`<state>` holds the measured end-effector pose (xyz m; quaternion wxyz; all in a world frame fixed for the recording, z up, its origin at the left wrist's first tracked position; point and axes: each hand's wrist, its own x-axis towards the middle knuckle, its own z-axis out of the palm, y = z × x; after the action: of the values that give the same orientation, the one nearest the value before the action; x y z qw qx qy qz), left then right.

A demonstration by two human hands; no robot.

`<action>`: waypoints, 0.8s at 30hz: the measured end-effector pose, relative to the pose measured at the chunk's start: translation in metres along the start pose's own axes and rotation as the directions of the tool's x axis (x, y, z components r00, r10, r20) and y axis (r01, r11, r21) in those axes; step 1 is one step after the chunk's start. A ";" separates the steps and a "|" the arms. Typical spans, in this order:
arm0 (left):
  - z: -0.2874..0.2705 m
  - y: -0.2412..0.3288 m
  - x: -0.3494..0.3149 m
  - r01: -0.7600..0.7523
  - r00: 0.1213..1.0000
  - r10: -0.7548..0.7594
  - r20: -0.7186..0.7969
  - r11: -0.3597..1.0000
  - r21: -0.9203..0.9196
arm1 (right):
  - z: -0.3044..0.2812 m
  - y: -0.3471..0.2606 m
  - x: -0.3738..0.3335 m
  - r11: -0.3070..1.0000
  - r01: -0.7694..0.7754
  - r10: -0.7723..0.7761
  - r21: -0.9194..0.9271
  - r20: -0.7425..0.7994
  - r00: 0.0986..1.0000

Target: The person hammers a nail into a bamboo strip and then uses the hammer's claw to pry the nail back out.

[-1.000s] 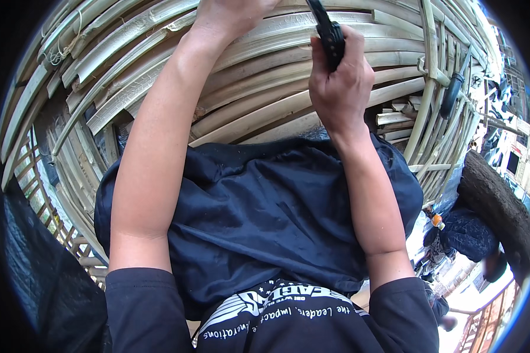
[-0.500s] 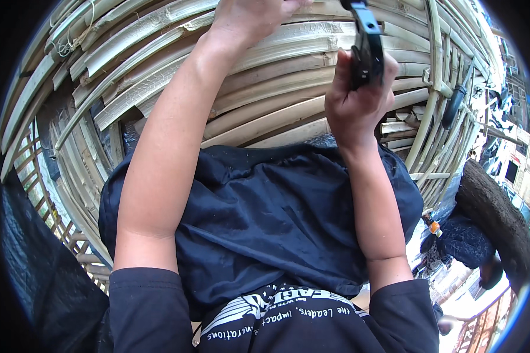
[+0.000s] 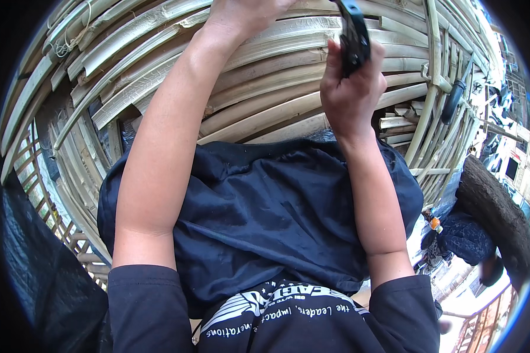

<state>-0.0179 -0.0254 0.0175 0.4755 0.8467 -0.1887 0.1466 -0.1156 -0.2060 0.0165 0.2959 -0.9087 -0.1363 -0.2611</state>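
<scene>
My right hand is wrapped round a black, glossy tool, with the thumb up along its side. The tool points away from me and its far end runs to the top edge of the picture; its kind is not clear. To the left, my left hand reaches over the split bamboo strips. The top edge cuts off most of its fingers, so I cannot see what they touch. The strips lie crosswise in a curved, layered row beyond my lap.
Dark blue cloth covers my lap. At the right, a screwdriver-like tool with a black handle rests against upright bamboo strips. Further right are a thick log and a person in dark clothes. A bamboo lattice stands at the left.
My right hand and the black tool have moved slightly left and away from me. The left hand has shifted a little toward the top edge.
</scene>
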 end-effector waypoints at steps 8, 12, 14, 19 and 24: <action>-0.004 0.007 0.007 0.030 0.999 -0.030 0.026 1.000 0.002 | 0.004 0.002 0.007 0.987 0.025 -0.003 -0.160 0.132 0.991; -0.006 0.002 -0.001 -0.012 1.000 0.013 -0.013 0.999 0.035 | -0.011 -0.006 0.006 0.996 0.089 -0.087 0.026 -0.076 0.993; -0.001 0.003 0.005 -0.002 1.000 0.002 0.005 0.998 0.057 | -0.017 -0.002 0.010 0.988 0.150 -0.152 -0.027 -0.148 0.977; -0.001 0.003 0.001 0.043 0.999 -0.045 0.026 0.997 0.066 | -0.012 -0.005 0.010 0.991 0.114 -0.105 0.072 -0.114 0.988; -0.003 -0.005 0.008 -0.011 0.999 0.009 0.039 0.999 0.045 | -0.004 0.005 0.011 0.968 -0.067 0.099 0.241 -0.123 0.987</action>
<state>-0.0088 -0.0222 0.0190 0.4518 0.8588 -0.1987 0.1370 -0.1065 -0.2116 0.0232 0.4212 -0.8523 -0.1080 -0.2907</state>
